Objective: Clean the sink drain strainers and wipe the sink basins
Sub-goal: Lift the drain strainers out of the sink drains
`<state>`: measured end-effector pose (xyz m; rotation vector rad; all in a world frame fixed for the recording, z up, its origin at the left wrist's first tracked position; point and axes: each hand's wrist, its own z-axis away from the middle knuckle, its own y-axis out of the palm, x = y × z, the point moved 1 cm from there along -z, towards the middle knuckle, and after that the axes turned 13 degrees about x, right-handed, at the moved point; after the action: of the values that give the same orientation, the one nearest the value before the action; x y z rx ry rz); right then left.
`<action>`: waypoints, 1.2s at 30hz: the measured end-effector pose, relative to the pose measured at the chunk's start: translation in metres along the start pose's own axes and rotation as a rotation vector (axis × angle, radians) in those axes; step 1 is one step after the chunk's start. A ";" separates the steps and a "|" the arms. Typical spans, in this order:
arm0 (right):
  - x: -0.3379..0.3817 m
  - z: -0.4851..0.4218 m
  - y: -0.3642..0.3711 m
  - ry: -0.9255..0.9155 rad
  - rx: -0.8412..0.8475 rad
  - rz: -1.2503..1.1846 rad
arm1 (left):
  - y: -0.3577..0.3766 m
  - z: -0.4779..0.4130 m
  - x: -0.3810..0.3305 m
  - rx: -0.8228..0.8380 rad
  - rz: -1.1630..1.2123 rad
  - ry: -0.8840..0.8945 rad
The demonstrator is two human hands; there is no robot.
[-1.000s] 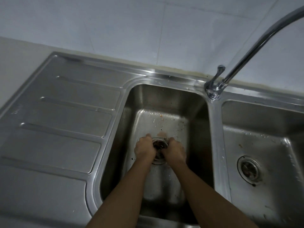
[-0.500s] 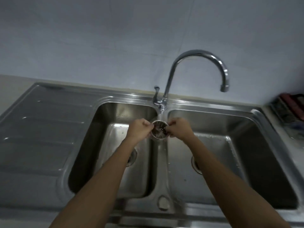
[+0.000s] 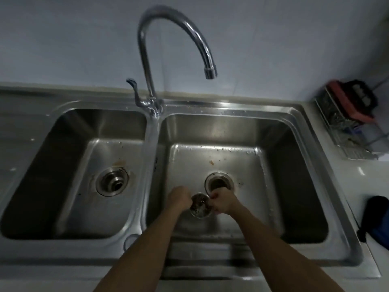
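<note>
Clearly the job is at an early stage. Taking the faucet as the landmark, both hands sit in the right basin, in front of the spout and nearer the person. The left hand and the right hand are each pinched closed on opposite edges of one strainer, a small round metal cup holding dark debris, and they hold it just above the basin floor. Directly behind it, toward the faucet, the right drain gapes open with no strainer seated. To the left of the faucet base, the left basin has its drain also looking open, with a brownish stain at its rim; whether a strainer sits inside is hard to tell. No water runs from the spout. Orange specks and droplets mark the right basin floor between the drain and the back wall. Far right of the faucet, a wire rack on the counter holds a red-edged item.

As I judge it, one strainer is lifted out but not yet emptied or rinsed. The other strainer, if there, is untouched. Neither basin appears wiped, and no cloth or sponge is in either hand.
</note>
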<state>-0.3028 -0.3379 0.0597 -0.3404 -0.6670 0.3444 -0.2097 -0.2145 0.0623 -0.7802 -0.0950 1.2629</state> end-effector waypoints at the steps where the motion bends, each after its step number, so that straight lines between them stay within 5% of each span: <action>1: -0.008 -0.001 0.004 -0.009 0.041 0.028 | 0.011 -0.003 0.002 0.031 0.002 -0.028; 11: -0.044 -0.007 -0.005 0.071 0.351 -0.293 | 0.031 -0.014 0.002 0.259 -0.068 -0.184; 15: -0.052 -0.019 -0.035 0.140 -0.077 -0.112 | 0.006 -0.027 -0.019 0.412 0.100 -0.110; 19: -0.061 -0.045 -0.055 0.206 -0.317 -0.085 | 0.004 -0.066 -0.052 0.103 0.260 -0.039; 22: -0.067 -0.071 -0.051 0.245 -0.355 0.095 | 0.017 -0.092 -0.071 -0.173 0.099 -0.072; 29: -0.079 -0.102 -0.037 0.268 -0.389 0.255 | 0.053 -0.128 -0.072 -0.278 -0.140 -0.175; 36: -0.066 -0.090 -0.047 0.240 -0.377 0.114 | 0.036 -0.115 -0.088 -0.230 -0.033 -0.123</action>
<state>-0.2833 -0.4248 -0.0223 -0.7695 -0.4745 0.2791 -0.2141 -0.3432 -0.0132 -0.8936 -0.3561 1.2821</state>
